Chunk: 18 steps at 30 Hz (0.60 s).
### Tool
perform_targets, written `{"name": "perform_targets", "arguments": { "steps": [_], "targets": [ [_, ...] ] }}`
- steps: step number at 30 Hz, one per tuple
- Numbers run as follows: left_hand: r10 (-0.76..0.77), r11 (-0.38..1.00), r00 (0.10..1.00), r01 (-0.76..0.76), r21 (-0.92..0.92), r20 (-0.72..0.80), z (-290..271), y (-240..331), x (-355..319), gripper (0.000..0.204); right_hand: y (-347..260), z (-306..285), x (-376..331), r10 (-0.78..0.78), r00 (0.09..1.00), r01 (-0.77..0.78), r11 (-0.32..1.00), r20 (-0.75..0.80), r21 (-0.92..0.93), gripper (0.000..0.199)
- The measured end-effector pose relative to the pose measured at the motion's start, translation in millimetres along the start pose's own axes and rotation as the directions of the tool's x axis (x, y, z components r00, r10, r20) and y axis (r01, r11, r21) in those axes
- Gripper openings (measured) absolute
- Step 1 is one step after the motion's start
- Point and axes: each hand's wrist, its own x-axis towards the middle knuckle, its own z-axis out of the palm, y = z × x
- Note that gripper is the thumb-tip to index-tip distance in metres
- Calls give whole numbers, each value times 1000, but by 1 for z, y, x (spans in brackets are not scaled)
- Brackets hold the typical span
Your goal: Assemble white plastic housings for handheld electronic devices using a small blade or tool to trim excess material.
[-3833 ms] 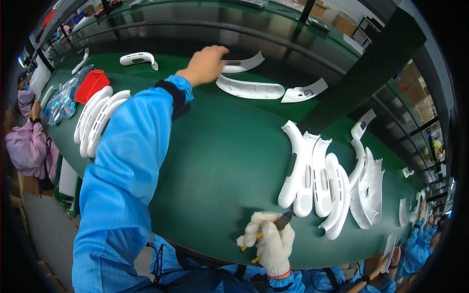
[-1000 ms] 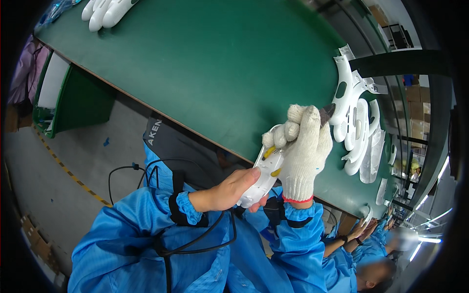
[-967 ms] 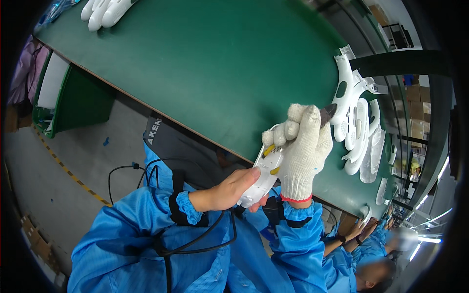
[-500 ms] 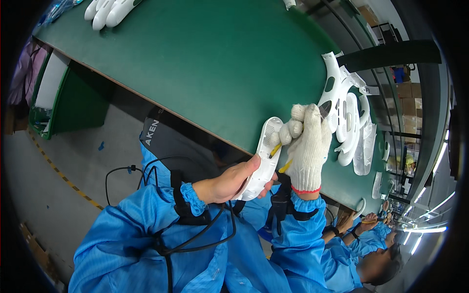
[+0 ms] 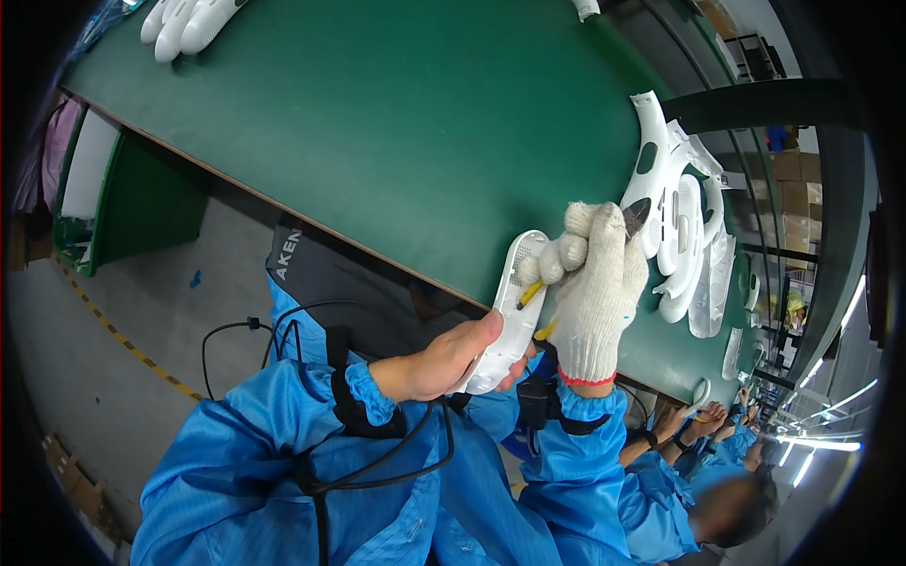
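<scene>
My bare left hand [image 5: 444,361] grips a long white plastic shell [image 5: 514,325] with rounded ends and a perforated patch at its far end. The thumb lies along its edge. My right hand [image 5: 596,292], in a knitted white glove with a red cuff edge, is closed around yellow-handled pliers [image 5: 530,294]. Two yellow handle ends show beside the shell, and a dark metal tip sticks out past the glove at the far side. The gloved fingers are at the shell's perforated end; whether they press on it I cannot tell.
Several white plastic shells [image 5: 692,222] lie piled on the green table [image 5: 396,141] to the right. More white pieces [image 5: 203,24] sit at the far left. A green bin [image 5: 156,193] stands on the floor at left. Co-workers in blue [image 5: 651,495] sit at lower right.
The view has shifted slightly, so the table and piled shells appear displaced. Both hands keep their holds on the shell and the pliers, with little movement.
</scene>
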Motion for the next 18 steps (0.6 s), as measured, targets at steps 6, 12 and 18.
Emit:
{"name": "perform_targets", "arguments": {
  "steps": [6, 12, 18],
  "targets": [
    [-4, 1000, 1000, 5, 15, -24, 3, 1, -2, 71, -1, 13, -2, -33, 996, 33, 999, -86, 4, 29],
    [18, 999, 1000, -17, 47, -24, 2, 3, -1, 71, -3, 13, 2, -3, 1000, 4, 999, -22, 43, 29],
    [-1, 1000, 999, 1, -11, -46, 3, 6, 1, 70, 0, 6, -9, -109, 993, 110, 994, -46, 16, 30]
  ]
}}
